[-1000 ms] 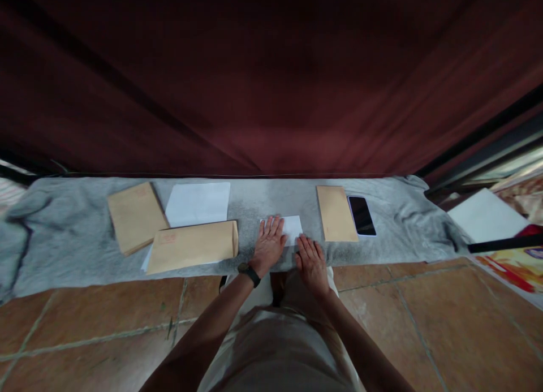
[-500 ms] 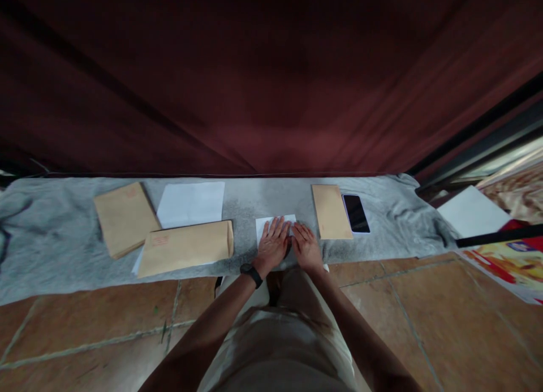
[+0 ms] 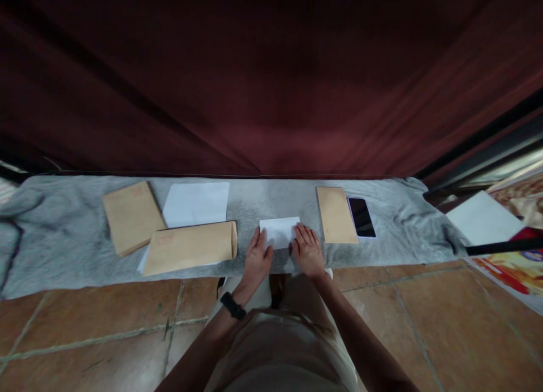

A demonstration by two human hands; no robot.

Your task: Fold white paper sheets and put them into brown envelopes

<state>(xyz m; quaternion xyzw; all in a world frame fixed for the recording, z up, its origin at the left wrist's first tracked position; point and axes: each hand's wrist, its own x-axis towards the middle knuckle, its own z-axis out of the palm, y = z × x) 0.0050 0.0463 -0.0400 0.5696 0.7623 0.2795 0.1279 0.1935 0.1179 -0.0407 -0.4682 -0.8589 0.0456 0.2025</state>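
Observation:
A small white sheet of paper [image 3: 279, 231], apparently folded, lies flat on the grey cloth directly before me. At its left edge rests my left hand [image 3: 258, 257], fingers stretched out and a little apart. My right hand [image 3: 308, 250] lies flat over the paper's right edge, its fingers extended. Neither hand grips anything. To the right is a brown envelope [image 3: 337, 215]. On the left, a long brown envelope [image 3: 190, 248] lies over some white paper, close to my left hand.
A stack of brown envelopes [image 3: 133, 216] and white sheets [image 3: 197, 202] lie farther left. A phone [image 3: 362, 217] sits beside the right envelope. The grey cloth [image 3: 394, 222] covers a narrow surface, with a dark red curtain [image 3: 271, 98] behind and a tiled floor [image 3: 394, 318] in front.
My left hand has slid left from the middle of the white paper to its left edge, uncovering it. The right hand stays at the right edge. The view has shifted slightly.

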